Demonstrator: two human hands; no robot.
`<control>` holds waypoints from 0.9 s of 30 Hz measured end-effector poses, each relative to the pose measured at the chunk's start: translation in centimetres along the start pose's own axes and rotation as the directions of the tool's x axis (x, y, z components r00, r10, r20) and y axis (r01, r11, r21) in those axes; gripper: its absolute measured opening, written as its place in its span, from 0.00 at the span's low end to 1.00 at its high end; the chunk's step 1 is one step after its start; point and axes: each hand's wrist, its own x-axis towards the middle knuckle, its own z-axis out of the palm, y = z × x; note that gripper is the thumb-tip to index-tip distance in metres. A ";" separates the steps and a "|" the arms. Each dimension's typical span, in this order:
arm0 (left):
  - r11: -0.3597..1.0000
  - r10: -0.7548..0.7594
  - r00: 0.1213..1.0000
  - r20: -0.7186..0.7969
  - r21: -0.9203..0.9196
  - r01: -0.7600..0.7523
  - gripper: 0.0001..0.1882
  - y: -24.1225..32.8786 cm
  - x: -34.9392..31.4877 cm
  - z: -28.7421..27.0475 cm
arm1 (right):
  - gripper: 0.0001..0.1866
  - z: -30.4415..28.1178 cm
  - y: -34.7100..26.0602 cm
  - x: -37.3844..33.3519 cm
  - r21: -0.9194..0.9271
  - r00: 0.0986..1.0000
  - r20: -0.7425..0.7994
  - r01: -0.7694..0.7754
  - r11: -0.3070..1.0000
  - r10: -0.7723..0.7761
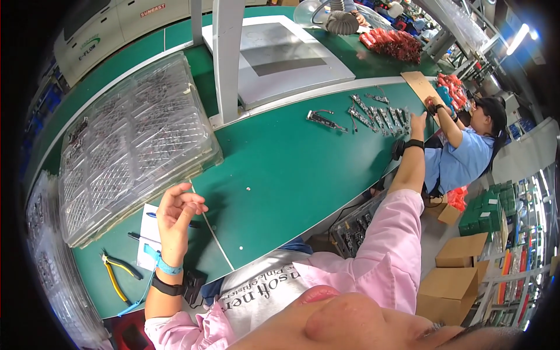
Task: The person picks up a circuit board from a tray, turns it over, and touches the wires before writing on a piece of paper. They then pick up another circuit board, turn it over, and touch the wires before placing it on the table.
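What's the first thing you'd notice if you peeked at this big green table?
The stack of clear plastic trays piled at the left of the green table stands out first. The right hand stretches far out to a row of small metal parts, while the left hand hovers empty with curled fingers above a blue pen on paper.

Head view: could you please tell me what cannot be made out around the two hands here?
- Right hand: fingertips reach the metal parts, too small to show any grip.
- Left hand: curled fingers hide the palm; whether it holds anything is unclear.
- Clear trays: contents blurred by glare.
- Yellow-handled pliers: jaws too small.
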 end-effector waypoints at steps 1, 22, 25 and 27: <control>1.000 0.007 1.000 0.000 -0.005 -0.007 0.16 -0.1 0.2 0.1 | 0.27 0.1 -0.1 0.6 0.004 1.000 -0.007 0.005 1.000 -0.005; 0.920 0.361 0.932 -0.044 0.181 -0.348 0.10 6.3 -3.2 -4.4 | 0.11 -14.1 -26.4 -36.7 0.960 -0.306 0.280 0.094 0.264 -0.910; 0.791 0.410 0.912 -0.036 0.513 -0.335 0.09 9.3 -3.1 -7.5 | 0.10 -12.8 -27.5 -38.4 0.948 -0.363 0.288 -0.024 0.318 -0.886; 0.573 0.407 0.912 -0.041 0.790 -0.220 0.09 11.3 -1.6 -11.1 | 0.09 -11.5 -28.0 -39.3 0.902 -0.406 0.356 -0.088 0.424 -0.842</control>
